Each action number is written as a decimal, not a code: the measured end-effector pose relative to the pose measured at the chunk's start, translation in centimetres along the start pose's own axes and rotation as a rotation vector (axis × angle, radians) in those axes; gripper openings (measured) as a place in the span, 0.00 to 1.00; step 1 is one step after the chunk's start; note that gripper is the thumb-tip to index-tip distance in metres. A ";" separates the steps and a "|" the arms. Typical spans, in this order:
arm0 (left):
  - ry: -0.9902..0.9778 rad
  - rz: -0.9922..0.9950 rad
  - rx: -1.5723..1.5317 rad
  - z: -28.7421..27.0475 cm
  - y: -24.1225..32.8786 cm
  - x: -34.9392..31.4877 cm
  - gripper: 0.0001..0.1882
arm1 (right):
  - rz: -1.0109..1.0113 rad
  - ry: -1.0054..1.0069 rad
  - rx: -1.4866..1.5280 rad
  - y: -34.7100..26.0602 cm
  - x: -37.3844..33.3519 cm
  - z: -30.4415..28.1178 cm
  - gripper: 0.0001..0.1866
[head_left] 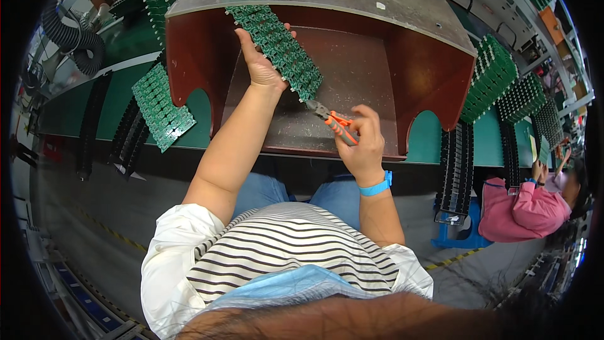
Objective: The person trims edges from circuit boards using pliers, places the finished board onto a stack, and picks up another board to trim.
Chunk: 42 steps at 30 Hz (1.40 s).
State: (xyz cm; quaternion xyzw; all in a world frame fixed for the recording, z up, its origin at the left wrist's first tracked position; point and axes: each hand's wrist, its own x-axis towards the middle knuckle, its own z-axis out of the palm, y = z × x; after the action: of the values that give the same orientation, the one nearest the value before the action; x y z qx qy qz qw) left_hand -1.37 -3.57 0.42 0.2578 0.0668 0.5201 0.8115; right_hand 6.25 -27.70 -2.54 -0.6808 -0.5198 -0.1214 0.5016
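My left hand (261, 63) grips a long green circuit board panel (277, 47), thumb along one edge and fingertips showing past the other. The panel is tilted and dense with small parts. In my right hand (363, 141) is a pair of cutting pliers (340, 127) with orange and grey handles. Their metal jaws are at the panel's near lower corner; whether they touch it or bite on it I cannot tell. Both hands are at the open front of a dark red box (343, 69), whose floor is strewn with tiny scraps.
Another green panel (162, 107) lies on black racks at the left. Stacked green panels (491, 79) stand right of the box, above a black rack (454, 170). A person in a pink top (525, 211) sits at the far right. A black flexible hose (75, 41) curves at the far left.
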 end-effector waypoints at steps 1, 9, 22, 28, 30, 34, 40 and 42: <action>-0.005 0.002 0.005 0.0 0.0 0.0 0.45 | 0.027 0.016 0.020 -0.2 0.2 0.0 0.14; -0.076 0.018 0.006 -0.1 0.4 0.0 0.46 | -0.056 -0.152 -0.325 0.8 0.2 -0.3 0.19; -0.166 0.077 -0.021 1.3 0.4 -0.6 0.44 | -0.010 -0.122 -0.347 0.0 0.0 1.0 0.21; -0.132 0.098 -0.053 2.1 0.4 -1.0 0.43 | 0.002 -0.111 -0.350 -0.1 -0.1 1.1 0.20; -0.127 0.103 -0.048 2.2 0.5 -1.0 0.43 | 0.000 -0.114 -0.345 -0.1 -0.1 1.2 0.20; -0.111 0.120 -0.036 2.2 0.5 -1.1 0.43 | -0.007 -0.125 -0.329 -0.1 0.0 1.3 0.19; -0.074 0.145 -0.008 1.8 0.4 -1.0 0.43 | 0.050 -0.177 -0.303 0.0 0.0 1.4 0.18; -0.066 0.139 -0.014 1.8 0.4 -0.9 0.42 | 0.130 -0.240 -0.296 0.0 0.0 1.3 0.18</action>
State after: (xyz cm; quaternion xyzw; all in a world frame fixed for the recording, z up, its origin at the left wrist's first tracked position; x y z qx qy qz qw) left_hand -1.45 -4.88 2.00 0.2731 0.0180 0.5670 0.7769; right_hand 5.75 -26.65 -3.13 -0.7887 -0.5074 -0.0817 0.3372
